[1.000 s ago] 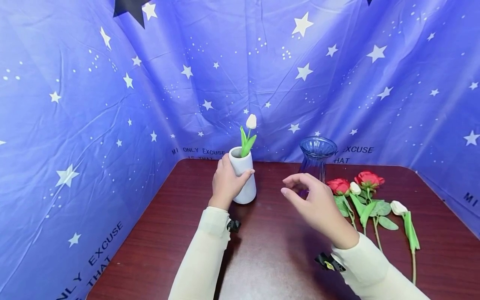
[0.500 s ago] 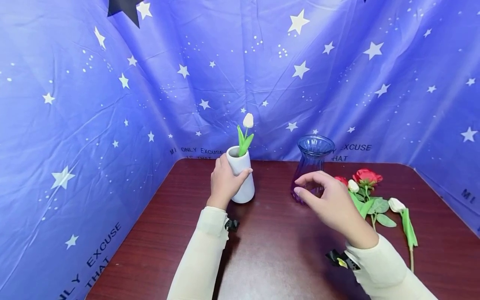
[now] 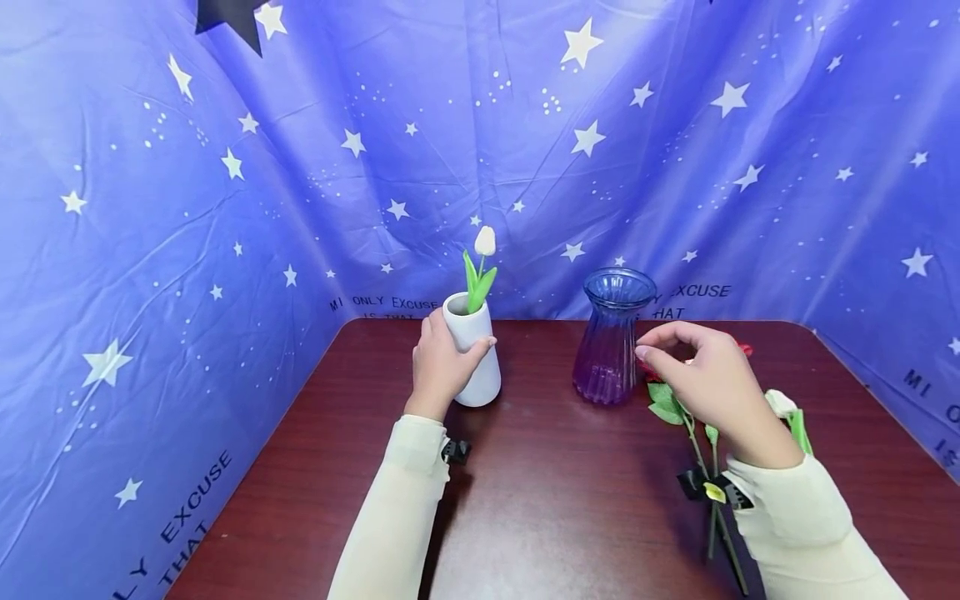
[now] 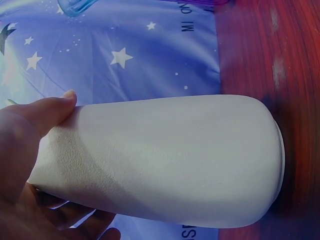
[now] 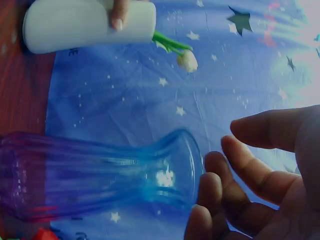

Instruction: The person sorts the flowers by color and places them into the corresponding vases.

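In the head view my left hand (image 3: 438,362) grips the upper part of a white vase (image 3: 480,375), which stands on the table. One white tulip (image 3: 485,241) with green leaves rises from its mouth. My right hand (image 3: 723,387) is in the air just right of a blue-and-purple glass vase (image 3: 603,358). Its fingers are loosely bent and hold nothing; the right wrist view shows a small gap between thumb and forefinger. Below that hand lie the red roses, mostly hidden, with green leaves (image 3: 663,406) showing. Another white tulip (image 3: 780,403) lies partly behind the right wrist.
The dark red wooden table (image 3: 555,500) is enclosed by a blue cloth (image 3: 420,75) printed with stars, hanging close behind both vases. Flower stems (image 3: 712,533) reach toward the table's front, partly under the right forearm.
My right hand has moved to the right, from in front of the glass vase to over the lying flowers. My left hand keeps its hold on the white vase. The head view has shifted slightly.
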Demonstrator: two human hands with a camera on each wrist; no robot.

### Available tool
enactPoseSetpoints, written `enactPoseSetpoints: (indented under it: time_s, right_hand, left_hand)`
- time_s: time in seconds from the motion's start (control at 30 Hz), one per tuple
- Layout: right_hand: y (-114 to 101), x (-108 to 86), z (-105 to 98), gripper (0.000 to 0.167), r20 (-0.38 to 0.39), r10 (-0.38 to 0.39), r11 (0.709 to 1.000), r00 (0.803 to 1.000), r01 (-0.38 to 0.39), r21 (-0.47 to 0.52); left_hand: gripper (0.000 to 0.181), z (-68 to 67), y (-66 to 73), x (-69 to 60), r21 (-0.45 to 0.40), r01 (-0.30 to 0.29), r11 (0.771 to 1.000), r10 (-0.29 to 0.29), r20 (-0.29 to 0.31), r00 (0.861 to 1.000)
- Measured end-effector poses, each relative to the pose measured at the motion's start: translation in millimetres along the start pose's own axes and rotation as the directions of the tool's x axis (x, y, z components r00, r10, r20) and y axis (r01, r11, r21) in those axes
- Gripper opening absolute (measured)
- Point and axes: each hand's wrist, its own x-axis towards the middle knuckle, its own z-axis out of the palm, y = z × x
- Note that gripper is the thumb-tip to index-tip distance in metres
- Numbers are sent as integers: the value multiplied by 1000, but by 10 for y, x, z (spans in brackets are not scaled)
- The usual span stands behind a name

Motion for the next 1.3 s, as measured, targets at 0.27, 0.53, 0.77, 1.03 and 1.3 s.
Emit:
enactPoseSetpoints:
  time_s: [0.27,0.53,0.77,1.03,1.3]
  right_hand:
    - [272,69,-157,23,22,79,984,997,-75,-162]
    - [612,122,-311,33,68,168,941,983,-140,-307]
    - [741,144,-337,38,122,202,926,972,-149,-347]
    - [844,153,-300,27,259,210,922,943,-103,-373]
    - [997,162,-258,29,295,215,918,931,-90,-385]
  left_hand:
    - [87,18,-10,-15,-117,44,992,-40,34,999]
    - [88,16,-21,-14,-90,55,994,-51,50,997]
    - [89,9,-7,-13,-64,40,997,-37,40,998]
    - [88,8,-12,-21,-46,32,998,-31,27,999]
    - [90,17,-22,-12,-47,33,998,-31,37,999]
